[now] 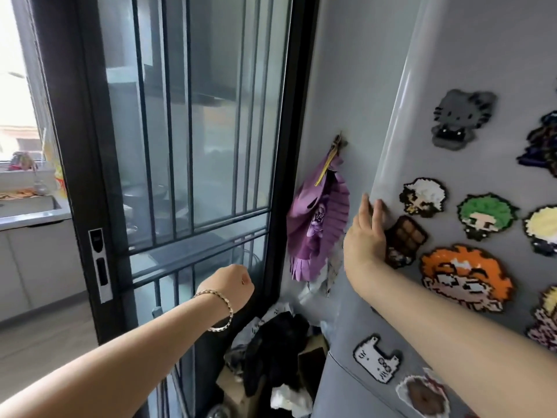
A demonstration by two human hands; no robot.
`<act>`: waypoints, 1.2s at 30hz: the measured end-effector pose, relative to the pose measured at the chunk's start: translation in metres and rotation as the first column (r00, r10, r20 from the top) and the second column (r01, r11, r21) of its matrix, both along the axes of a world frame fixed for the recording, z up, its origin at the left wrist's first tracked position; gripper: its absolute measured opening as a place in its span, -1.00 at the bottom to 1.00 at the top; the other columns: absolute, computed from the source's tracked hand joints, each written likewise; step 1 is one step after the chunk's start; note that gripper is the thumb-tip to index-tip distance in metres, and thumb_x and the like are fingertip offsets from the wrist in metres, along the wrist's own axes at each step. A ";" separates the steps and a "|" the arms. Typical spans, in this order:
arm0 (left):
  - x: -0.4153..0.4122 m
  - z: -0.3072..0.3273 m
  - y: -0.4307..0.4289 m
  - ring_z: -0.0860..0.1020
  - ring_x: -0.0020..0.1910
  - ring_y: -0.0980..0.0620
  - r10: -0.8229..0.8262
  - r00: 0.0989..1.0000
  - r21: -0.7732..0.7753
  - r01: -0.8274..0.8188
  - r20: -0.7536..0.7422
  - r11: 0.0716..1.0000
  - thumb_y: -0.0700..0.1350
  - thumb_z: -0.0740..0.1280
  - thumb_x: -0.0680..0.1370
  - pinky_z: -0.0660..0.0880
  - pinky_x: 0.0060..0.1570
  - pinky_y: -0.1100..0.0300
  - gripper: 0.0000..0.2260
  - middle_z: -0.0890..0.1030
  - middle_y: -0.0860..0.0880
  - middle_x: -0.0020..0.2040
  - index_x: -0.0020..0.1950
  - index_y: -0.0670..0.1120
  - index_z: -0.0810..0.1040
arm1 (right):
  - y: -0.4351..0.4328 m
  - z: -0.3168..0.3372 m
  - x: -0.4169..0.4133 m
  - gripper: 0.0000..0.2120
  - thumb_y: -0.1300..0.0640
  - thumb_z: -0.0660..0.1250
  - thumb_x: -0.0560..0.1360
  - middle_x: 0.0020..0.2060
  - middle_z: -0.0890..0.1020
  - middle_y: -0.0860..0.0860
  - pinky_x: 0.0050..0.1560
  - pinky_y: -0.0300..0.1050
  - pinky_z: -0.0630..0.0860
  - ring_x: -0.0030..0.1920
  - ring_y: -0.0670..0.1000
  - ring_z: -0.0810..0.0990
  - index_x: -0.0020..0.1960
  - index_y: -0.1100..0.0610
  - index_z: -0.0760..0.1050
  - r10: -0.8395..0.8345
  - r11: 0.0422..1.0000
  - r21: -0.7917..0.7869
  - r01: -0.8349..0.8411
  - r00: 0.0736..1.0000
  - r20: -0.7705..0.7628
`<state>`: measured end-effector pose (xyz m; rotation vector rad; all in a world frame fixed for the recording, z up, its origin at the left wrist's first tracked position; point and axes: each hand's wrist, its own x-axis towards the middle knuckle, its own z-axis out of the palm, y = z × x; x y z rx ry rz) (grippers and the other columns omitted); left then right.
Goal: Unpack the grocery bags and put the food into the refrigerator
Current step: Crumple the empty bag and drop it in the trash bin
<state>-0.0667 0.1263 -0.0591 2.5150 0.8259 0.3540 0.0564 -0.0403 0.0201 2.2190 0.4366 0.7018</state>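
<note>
The grey refrigerator door (pixel 401 122) fills the right side, covered in pixel-bead magnets (pixel 465 277). My right hand (pixel 367 233) lies flat with straight fingers against the door's left edge, beside a brown chocolate-bar magnet (pixel 407 239). My left hand (pixel 233 285), with a gold bracelet on the wrist, hangs in the air in front of the glass door; its fingers are curled in and hold nothing. No grocery bag or food shows in view.
A black-framed sliding glass door (pixel 193 176) stands left of the refrigerator. A purple folded fan (pixel 316 224) hangs on the wall between them. Dark clothes, boxes and paper (pixel 280 360) are piled on the floor below. A kitchen counter (pixel 30 212) sits far left.
</note>
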 end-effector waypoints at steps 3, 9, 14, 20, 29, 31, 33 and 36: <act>0.003 -0.003 0.004 0.62 -0.21 -0.04 0.017 1.000 0.020 -0.017 0.004 1.000 -0.15 0.11 0.52 0.59 -0.09 0.07 -0.80 0.64 -0.02 -0.18 -0.18 -0.05 0.51 | 0.013 -0.002 0.000 -0.56 0.14 0.05 0.61 0.46 0.22 0.19 0.41 0.33 -0.21 0.50 0.30 -0.07 0.48 0.18 0.19 0.070 0.996 0.059 -0.063 0.990 -0.124; -0.043 -0.023 0.013 0.58 -0.04 -0.10 0.150 0.970 0.210 -0.109 -0.190 0.972 -0.11 0.11 0.56 0.46 -0.13 0.14 -0.78 0.62 -0.05 0.01 0.03 -0.07 0.54 | 0.064 -0.035 -0.040 -0.74 -0.08 0.21 0.52 -0.03 0.51 0.05 -0.02 -0.04 0.38 0.08 0.14 0.50 0.06 0.10 0.40 0.412 0.910 0.279 -0.305 0.616 -0.671; -0.151 -0.057 0.021 0.57 0.05 -0.12 0.384 0.873 0.150 -0.355 -0.301 0.923 -0.10 0.14 0.54 0.45 -0.07 0.17 -0.76 0.61 -0.07 0.08 0.07 -0.08 0.57 | 0.132 -0.072 -0.124 -0.73 -0.02 0.22 0.55 0.09 0.55 0.06 -0.04 -0.06 0.45 0.09 0.13 0.52 0.15 0.11 0.45 0.494 0.748 0.269 -0.607 0.238 -0.836; -0.329 -0.080 -0.007 0.53 0.13 -0.12 0.681 0.652 0.056 -0.707 -0.333 0.705 -0.12 0.18 0.52 0.47 0.07 0.16 -0.75 0.59 -0.11 0.15 0.10 -0.10 0.59 | 0.162 -0.112 -0.277 -0.74 0.05 0.22 0.55 0.16 0.56 0.07 0.06 -0.06 0.49 0.14 0.13 0.54 0.20 0.09 0.48 0.597 0.403 0.383 -0.831 -0.079 -0.799; -0.595 -0.092 -0.190 0.53 0.15 -0.11 0.936 0.133 0.042 -0.987 -0.327 0.155 -0.09 0.16 0.54 0.44 0.03 0.17 -0.77 0.59 -0.07 0.15 0.10 -0.05 0.55 | 0.068 -0.130 -0.557 -0.74 0.12 0.16 0.56 0.15 0.58 0.03 0.06 -0.13 0.47 0.17 0.11 0.54 0.19 0.09 0.50 0.517 -0.093 0.472 -0.877 -0.448 -0.730; -0.647 -0.095 -0.251 0.54 0.12 -0.11 0.950 0.026 0.034 -0.999 -0.310 0.038 -0.09 0.16 0.54 0.43 -0.01 0.19 -0.78 0.59 -0.06 0.13 0.07 -0.04 0.56 | 0.026 -0.134 -0.617 -0.74 0.14 0.14 0.56 0.14 0.58 0.04 0.01 -0.11 0.47 0.10 0.12 0.55 0.18 0.10 0.51 0.480 -0.164 0.482 -0.861 -0.496 -0.724; -0.695 -0.096 -0.314 0.54 0.13 -0.10 0.950 -0.066 0.040 -0.998 -0.304 -0.057 -0.10 0.16 0.54 0.43 -0.01 0.20 -0.79 0.59 -0.07 0.13 0.06 -0.04 0.56 | -0.020 -0.139 -0.676 -0.74 0.19 0.12 0.55 0.12 0.58 0.06 -0.05 -0.10 0.47 -0.02 0.13 0.51 0.16 0.12 0.52 0.461 -0.248 0.483 -0.840 -0.540 -0.704; -0.759 -0.092 -0.407 0.54 0.11 -0.11 0.928 -0.205 0.056 -0.979 -0.311 -0.198 -0.10 0.14 0.54 0.40 -0.04 0.20 -0.80 0.59 -0.06 0.12 0.04 -0.02 0.55 | -0.087 -0.147 -0.756 -0.76 0.15 0.15 0.57 0.07 0.58 0.06 -0.07 -0.12 0.43 0.07 0.14 0.55 0.13 0.12 0.54 0.401 -0.341 0.495 -0.799 -0.600 -0.692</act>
